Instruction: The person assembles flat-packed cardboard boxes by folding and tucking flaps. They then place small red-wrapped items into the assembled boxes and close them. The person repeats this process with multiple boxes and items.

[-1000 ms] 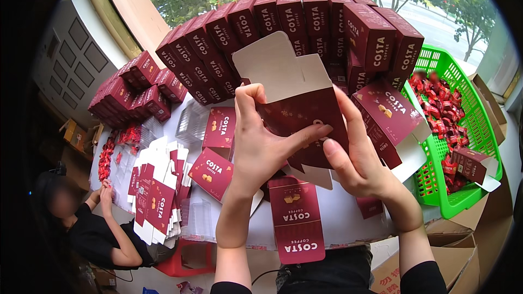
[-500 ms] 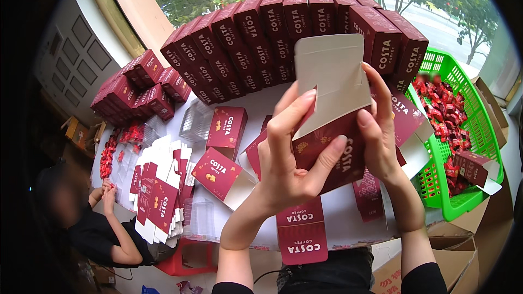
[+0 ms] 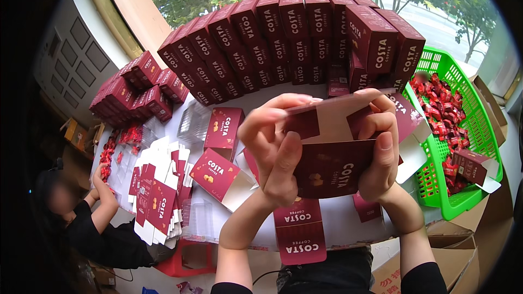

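Above the white table (image 3: 343, 223), the left hand (image 3: 272, 147) and the right hand (image 3: 378, 147) both grip a dark red box (image 3: 332, 166) with its flap folded up. Behind it, closed red boxes (image 3: 294, 38) stand in a row. Beside them sits a green basket (image 3: 463, 98) of small red packets.

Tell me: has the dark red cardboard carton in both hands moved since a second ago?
Yes. The dark red cardboard carton has turned, its white flap folded down, and it now sits lower against the stacked row of red boxes.
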`<action>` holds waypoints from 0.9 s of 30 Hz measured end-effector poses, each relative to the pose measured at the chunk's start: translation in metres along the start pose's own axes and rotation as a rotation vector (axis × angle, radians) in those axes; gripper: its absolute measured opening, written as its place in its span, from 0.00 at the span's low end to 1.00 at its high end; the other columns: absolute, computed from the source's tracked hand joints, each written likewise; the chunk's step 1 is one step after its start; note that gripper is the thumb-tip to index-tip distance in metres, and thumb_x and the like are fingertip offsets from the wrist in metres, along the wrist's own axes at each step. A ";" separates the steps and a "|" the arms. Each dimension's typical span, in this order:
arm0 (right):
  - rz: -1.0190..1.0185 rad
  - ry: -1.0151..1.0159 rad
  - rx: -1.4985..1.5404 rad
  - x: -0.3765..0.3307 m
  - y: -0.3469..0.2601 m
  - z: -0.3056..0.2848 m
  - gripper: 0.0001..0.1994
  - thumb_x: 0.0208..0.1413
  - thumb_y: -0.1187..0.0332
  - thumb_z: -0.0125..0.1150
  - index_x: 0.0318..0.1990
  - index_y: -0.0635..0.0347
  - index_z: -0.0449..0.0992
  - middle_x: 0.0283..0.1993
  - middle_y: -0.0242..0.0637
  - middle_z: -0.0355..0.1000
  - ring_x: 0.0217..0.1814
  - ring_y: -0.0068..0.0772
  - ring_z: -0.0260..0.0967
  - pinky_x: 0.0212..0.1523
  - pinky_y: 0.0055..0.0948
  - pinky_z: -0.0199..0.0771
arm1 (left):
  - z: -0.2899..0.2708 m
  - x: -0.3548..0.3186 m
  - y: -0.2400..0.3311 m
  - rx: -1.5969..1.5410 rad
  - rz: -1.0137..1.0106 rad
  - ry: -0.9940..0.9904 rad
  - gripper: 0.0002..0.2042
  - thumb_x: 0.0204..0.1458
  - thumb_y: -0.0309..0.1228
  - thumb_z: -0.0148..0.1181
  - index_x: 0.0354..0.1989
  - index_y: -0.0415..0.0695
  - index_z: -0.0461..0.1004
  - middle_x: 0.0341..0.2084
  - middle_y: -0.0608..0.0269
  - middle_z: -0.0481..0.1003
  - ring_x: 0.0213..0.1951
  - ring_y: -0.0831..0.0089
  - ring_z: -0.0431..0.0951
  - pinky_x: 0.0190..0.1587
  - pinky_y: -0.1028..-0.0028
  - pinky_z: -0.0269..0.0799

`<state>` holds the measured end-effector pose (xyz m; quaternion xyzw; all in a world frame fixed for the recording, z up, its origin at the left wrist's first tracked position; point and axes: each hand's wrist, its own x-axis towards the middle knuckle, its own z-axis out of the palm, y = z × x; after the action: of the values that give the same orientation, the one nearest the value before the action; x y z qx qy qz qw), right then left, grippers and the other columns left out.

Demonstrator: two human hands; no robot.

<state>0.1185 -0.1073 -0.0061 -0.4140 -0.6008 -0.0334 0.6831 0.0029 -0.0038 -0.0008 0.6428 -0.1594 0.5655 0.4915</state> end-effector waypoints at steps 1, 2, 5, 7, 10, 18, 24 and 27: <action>0.007 0.001 -0.005 0.000 -0.002 0.001 0.17 0.70 0.57 0.33 0.41 0.62 0.64 0.58 0.53 0.56 0.51 0.35 0.60 0.58 0.36 0.59 | 0.002 -0.002 -0.001 -0.049 -0.013 0.045 0.18 0.67 0.35 0.42 0.59 0.40 0.52 0.51 0.46 0.65 0.52 0.57 0.70 0.59 0.56 0.63; 0.013 0.002 -0.010 0.000 -0.002 0.001 0.17 0.70 0.58 0.33 0.40 0.62 0.63 0.58 0.54 0.57 0.52 0.35 0.60 0.58 0.36 0.59 | 0.000 -0.001 0.004 0.025 -0.059 0.002 0.18 0.67 0.35 0.42 0.60 0.39 0.52 0.50 0.48 0.65 0.51 0.58 0.70 0.59 0.55 0.63; -0.176 0.081 0.006 -0.001 0.011 0.006 0.16 0.70 0.57 0.33 0.52 0.60 0.57 0.56 0.53 0.59 0.53 0.43 0.64 0.56 0.43 0.65 | -0.006 0.001 -0.007 0.076 0.016 -0.088 0.16 0.62 0.36 0.41 0.51 0.37 0.63 0.45 0.50 0.65 0.48 0.60 0.69 0.57 0.53 0.64; -0.234 0.106 0.031 -0.001 0.015 0.007 0.19 0.69 0.54 0.38 0.55 0.59 0.53 0.54 0.53 0.59 0.52 0.46 0.65 0.55 0.46 0.66 | -0.004 -0.002 -0.002 0.084 -0.039 -0.062 0.18 0.56 0.41 0.44 0.43 0.37 0.70 0.42 0.51 0.64 0.46 0.61 0.68 0.56 0.53 0.66; -0.273 0.129 0.121 0.001 0.019 0.009 0.23 0.67 0.53 0.46 0.54 0.64 0.54 0.51 0.55 0.62 0.51 0.43 0.64 0.54 0.44 0.67 | -0.005 -0.011 -0.004 0.119 -0.050 -0.048 0.19 0.54 0.42 0.46 0.44 0.38 0.69 0.48 0.43 0.64 0.50 0.61 0.66 0.56 0.59 0.63; -0.150 0.028 -0.001 -0.005 0.009 -0.003 0.20 0.60 0.63 0.52 0.52 0.67 0.57 0.56 0.56 0.55 0.54 0.40 0.59 0.56 0.40 0.63 | -0.002 -0.004 0.002 0.123 -0.131 -0.037 0.20 0.54 0.35 0.47 0.53 0.37 0.58 0.56 0.39 0.61 0.52 0.64 0.66 0.57 0.62 0.62; -0.080 0.083 0.135 -0.005 0.001 0.001 0.26 0.55 0.74 0.51 0.59 0.66 0.49 0.60 0.59 0.55 0.57 0.40 0.61 0.60 0.42 0.62 | 0.002 -0.003 0.003 0.122 -0.090 -0.026 0.16 0.61 0.31 0.45 0.55 0.38 0.57 0.57 0.40 0.62 0.52 0.64 0.69 0.56 0.65 0.64; -0.074 0.085 0.096 -0.004 -0.002 -0.002 0.26 0.57 0.76 0.51 0.61 0.67 0.49 0.59 0.55 0.58 0.57 0.38 0.62 0.58 0.38 0.64 | 0.005 -0.003 0.003 0.139 -0.067 -0.022 0.16 0.62 0.31 0.46 0.55 0.38 0.57 0.58 0.40 0.62 0.52 0.64 0.69 0.56 0.64 0.65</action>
<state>0.1174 -0.1118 -0.0086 -0.3566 -0.5871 -0.0475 0.7252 0.0025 -0.0099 -0.0020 0.6864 -0.1034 0.5514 0.4628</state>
